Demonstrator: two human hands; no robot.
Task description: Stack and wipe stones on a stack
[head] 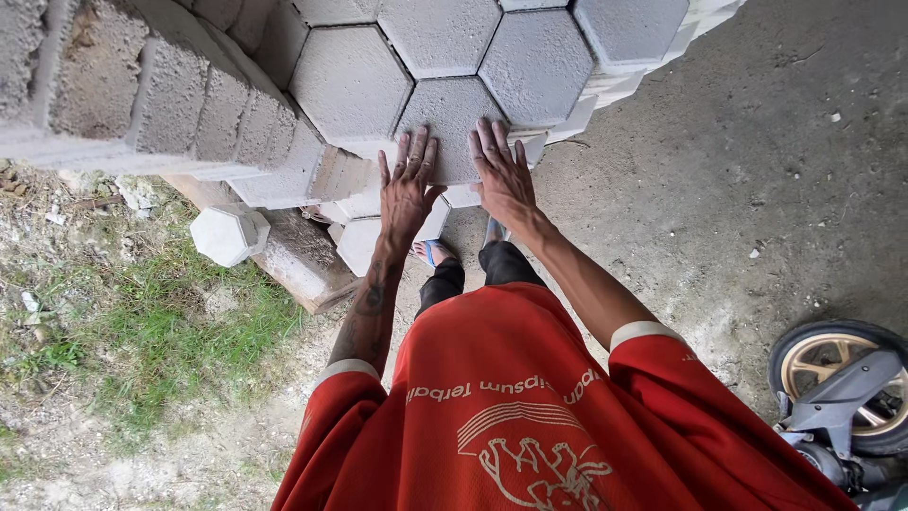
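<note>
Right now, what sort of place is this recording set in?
Probably an outdoor paving-block yard. Both hands, left and right, rest flat on a grey hexagonal concrete block atop a tall stack, on a bare concrete floor beside a grass patch.

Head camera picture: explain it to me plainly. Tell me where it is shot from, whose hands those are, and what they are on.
The camera sits on a person's head and looks down, so the arms and red shirt are the wearer's own. There is no machine. The left hand and right hand lie flat, fingers spread, on one grey hexagonal paving block in a stack of such blocks. Nothing is gripped. One loose hexagonal block rests lower left near grass. A motorbike wheel shows at lower right on the concrete ground.
</note>
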